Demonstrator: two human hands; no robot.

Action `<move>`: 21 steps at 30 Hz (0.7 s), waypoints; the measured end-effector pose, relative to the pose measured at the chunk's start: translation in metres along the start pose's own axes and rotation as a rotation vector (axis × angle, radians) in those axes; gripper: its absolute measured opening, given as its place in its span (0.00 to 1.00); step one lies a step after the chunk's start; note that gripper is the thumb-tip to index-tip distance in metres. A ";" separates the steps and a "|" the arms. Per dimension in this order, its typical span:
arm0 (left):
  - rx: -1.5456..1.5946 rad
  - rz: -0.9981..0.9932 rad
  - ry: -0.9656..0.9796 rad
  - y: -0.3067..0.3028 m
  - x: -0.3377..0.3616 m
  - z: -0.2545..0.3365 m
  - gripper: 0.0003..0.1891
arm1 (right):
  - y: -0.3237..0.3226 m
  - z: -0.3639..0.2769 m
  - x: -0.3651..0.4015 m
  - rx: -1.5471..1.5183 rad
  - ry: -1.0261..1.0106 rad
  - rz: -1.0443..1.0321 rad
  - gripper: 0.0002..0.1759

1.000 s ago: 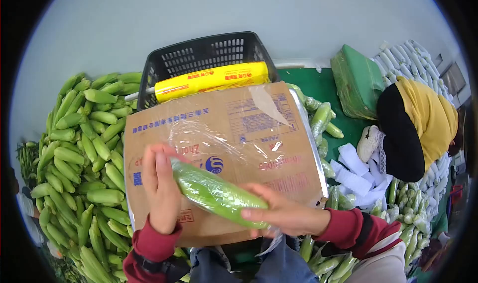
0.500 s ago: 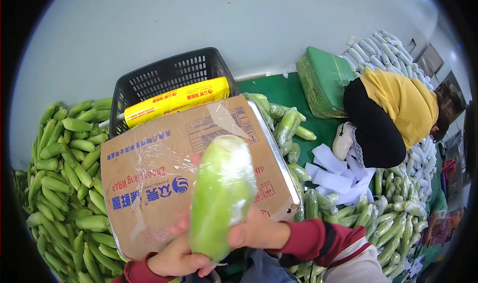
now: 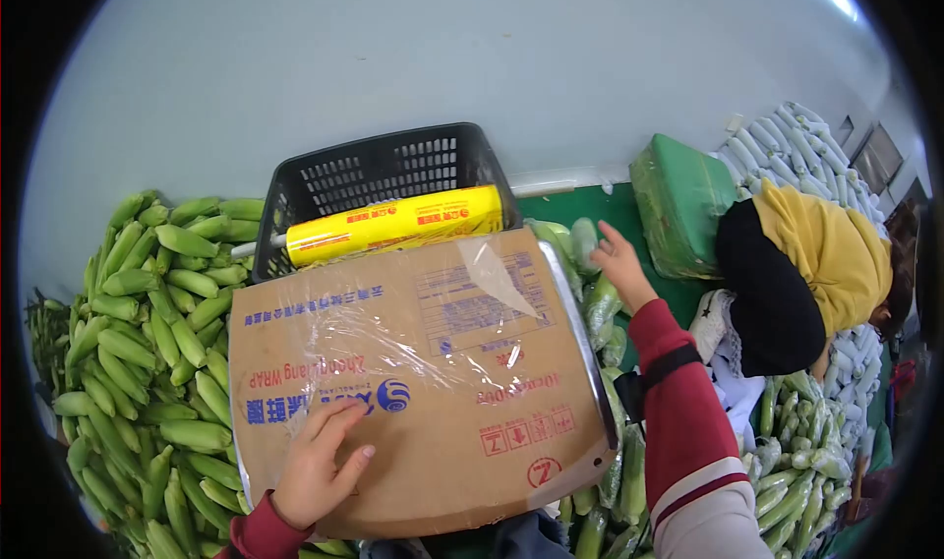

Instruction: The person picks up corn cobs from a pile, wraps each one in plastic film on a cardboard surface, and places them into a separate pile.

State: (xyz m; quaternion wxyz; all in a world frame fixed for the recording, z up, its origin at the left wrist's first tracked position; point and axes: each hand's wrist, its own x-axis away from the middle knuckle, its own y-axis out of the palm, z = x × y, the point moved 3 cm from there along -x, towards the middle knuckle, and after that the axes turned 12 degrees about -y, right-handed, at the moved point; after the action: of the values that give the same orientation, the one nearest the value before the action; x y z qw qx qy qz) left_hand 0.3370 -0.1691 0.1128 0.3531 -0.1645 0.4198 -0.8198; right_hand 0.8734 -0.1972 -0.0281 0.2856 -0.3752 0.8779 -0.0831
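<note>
My left hand [image 3: 317, 469] hovers over the near left part of a brown cardboard box [image 3: 423, 441], fingers apart and holding nothing. Beyond the box's right edge, my right hand [image 3: 623, 266] reaches out with its fingers spread. Just left of those fingertips is a film-wrapped ear of corn [image 3: 584, 242], its upper end showing beside the hand. More wrapped corn [image 3: 602, 308] lies below and around it along the box's right side. A yellow roll of cling film [image 3: 398, 225] rests at the far edge of the box, on the front of a black basket.
A large heap of unwrapped corn [image 3: 128, 357] fills the left side. Behind the box stands the black plastic basket [image 3: 379, 161] near the wall. At right, a person in a yellow top [image 3: 821, 264] bends beside a green wrapped bundle [image 3: 678, 205], with more wrapped corn [image 3: 787, 451] nearby.
The wrapped ear of corn went from between both hands over the box to the pile at right, and my right hand let go. My left hand moved onto the box's left side, opening.
</note>
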 end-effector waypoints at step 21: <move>-0.141 0.385 0.171 -0.044 0.123 -0.077 0.08 | -0.009 -0.251 0.181 0.243 -0.232 -0.384 0.04</move>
State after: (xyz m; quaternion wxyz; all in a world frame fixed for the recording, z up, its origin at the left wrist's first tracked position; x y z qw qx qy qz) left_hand 0.1881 -0.1962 0.0997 0.4537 -0.0355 0.5283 -0.7168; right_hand 0.6370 -0.3486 0.1020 0.4065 -0.5048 0.7355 -0.1973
